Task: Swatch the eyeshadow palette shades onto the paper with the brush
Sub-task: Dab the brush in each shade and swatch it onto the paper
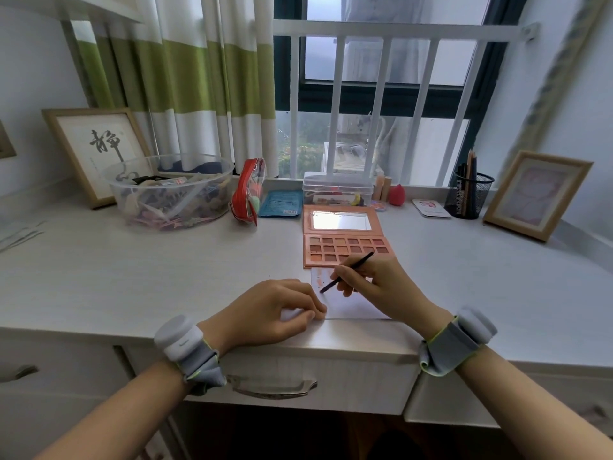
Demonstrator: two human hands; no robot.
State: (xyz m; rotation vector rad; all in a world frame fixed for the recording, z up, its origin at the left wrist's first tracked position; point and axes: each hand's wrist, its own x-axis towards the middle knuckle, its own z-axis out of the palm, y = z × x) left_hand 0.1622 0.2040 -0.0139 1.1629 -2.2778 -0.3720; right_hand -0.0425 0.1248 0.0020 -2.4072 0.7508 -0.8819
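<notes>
An open peach eyeshadow palette (345, 250) with a mirrored lid lies in the middle of the desk. Just in front of it lies a white paper (348, 305) with a few reddish swatch marks near its top left. My right hand (374, 283) holds a thin dark brush (346, 273), whose tip touches the paper's left part. My left hand (275, 310) rests on the desk with curled fingers, and its fingertips press down the paper's lower left corner.
A clear plastic bowl (172, 194) of small items and a framed calligraphy picture (96, 151) stand at the back left. A red pouch (248, 190), a clear box (336, 189), a mesh pencil cup (467, 194) and another frame (537, 194) line the back. Desk drawers sit below the front edge.
</notes>
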